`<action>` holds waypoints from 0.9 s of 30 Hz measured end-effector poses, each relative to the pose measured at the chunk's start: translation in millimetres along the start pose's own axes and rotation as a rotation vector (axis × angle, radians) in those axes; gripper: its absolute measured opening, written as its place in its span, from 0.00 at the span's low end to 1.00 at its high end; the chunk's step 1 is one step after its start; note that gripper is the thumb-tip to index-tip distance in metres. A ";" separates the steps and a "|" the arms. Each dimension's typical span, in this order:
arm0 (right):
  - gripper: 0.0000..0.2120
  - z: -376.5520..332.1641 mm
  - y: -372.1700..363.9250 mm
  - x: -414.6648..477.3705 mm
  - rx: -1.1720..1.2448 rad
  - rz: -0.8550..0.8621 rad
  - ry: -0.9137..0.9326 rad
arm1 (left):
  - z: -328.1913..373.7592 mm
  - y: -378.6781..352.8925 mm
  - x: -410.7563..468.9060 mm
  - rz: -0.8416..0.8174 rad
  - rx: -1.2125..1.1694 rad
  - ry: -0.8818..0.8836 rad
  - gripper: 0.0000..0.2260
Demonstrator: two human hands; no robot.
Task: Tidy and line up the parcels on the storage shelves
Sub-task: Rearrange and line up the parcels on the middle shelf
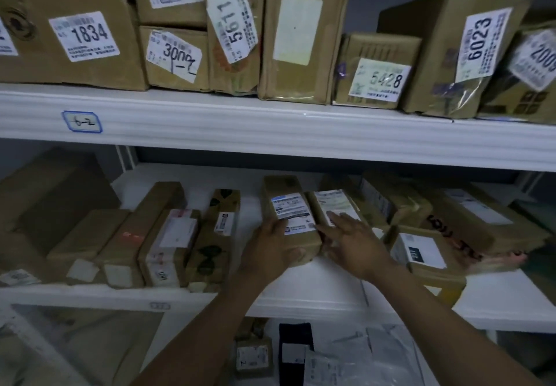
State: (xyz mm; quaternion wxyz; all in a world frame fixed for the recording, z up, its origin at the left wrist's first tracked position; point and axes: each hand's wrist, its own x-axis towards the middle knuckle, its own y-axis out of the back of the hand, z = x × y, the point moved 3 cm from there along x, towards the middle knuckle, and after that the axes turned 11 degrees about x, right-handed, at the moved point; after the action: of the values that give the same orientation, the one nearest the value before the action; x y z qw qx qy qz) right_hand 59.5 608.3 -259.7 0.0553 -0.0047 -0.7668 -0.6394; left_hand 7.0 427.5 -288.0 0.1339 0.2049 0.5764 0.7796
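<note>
On the middle shelf (316, 289) a brown parcel with a white label (285, 202) lies lengthwise. My left hand (270, 250) grips its near end, thumb on top of the label. Beside it on the right lies a second labelled parcel (328, 199). My right hand (352, 241) rests on that one with fingers stretched out flat. To the left stands a row of several brown parcels (168, 241) packed side by side. More parcels (421, 247) lie skewed at the right.
The upper shelf (270, 127), tagged 6-2, carries numbered cartons such as 1834 (75, 34), 5428 (376, 76) and 6023 (469, 52). Below, the bottom shelf holds a small box (252, 358), a dark packet (294, 346) and grey mail bags (370, 358).
</note>
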 end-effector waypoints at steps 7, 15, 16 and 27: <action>0.32 21.2 3.2 -5.7 -0.052 -0.043 0.074 | 42.6 -28.6 14.8 0.143 -0.003 0.329 0.48; 0.27 21.0 2.5 -7.5 0.247 -0.077 0.103 | 30.1 -7.3 -16.1 0.145 -0.363 0.507 0.43; 0.25 16.8 5.7 -9.0 0.396 -0.038 0.091 | 25.0 -2.8 -21.5 0.157 -0.461 0.523 0.41; 0.33 -48.0 -3.8 -21.0 1.546 -0.084 -0.223 | 5.2 33.7 -81.7 0.052 -1.092 0.367 0.30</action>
State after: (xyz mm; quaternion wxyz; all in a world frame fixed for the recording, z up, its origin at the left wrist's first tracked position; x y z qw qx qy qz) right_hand 83.9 561.9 -256.9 -0.0586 0.0000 -0.9951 0.0792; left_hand 82.3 385.4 -268.1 0.0987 -0.0184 0.0988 0.9900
